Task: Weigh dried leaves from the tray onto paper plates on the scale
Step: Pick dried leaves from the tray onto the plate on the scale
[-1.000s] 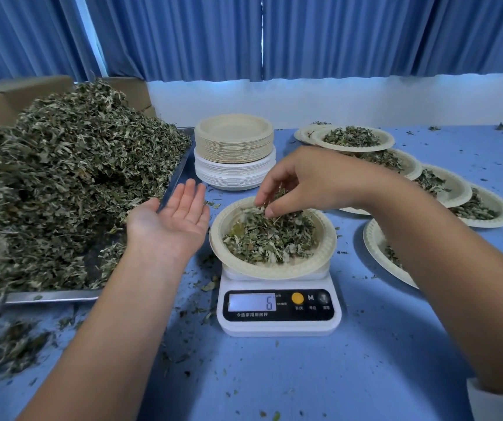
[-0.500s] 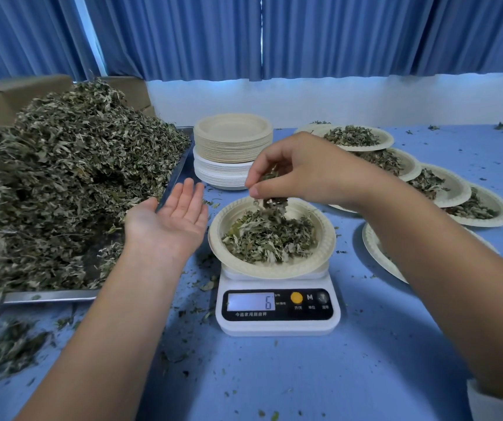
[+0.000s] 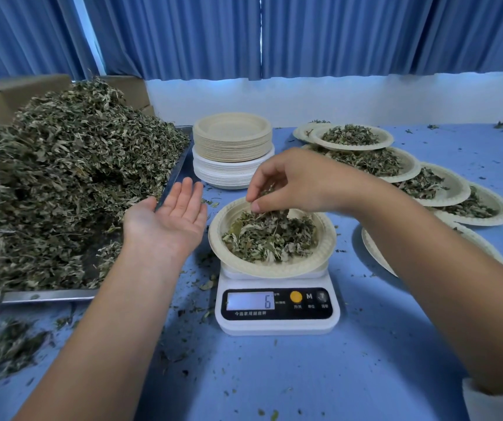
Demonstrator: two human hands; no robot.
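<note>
We are seeing a big crumbly heap of dried leaves (image 3: 62, 189) sitting on the shiny metal tray (image 3: 46, 296) at our left. The round, ridged paper plate (image 3: 274, 270) is resting on the smooth white scale (image 3: 277, 327). Our left hand (image 3: 168, 221) is lying flat, empty, palm up. Our right hand (image 3: 298, 182) is pinching light flakes (image 3: 266, 211) above the plate. We are guessing they could flutter past the rim and spoil the weight.

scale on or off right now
On. The scale has a lit display showing 6, with a plate of leaves sitting on it.
</note>
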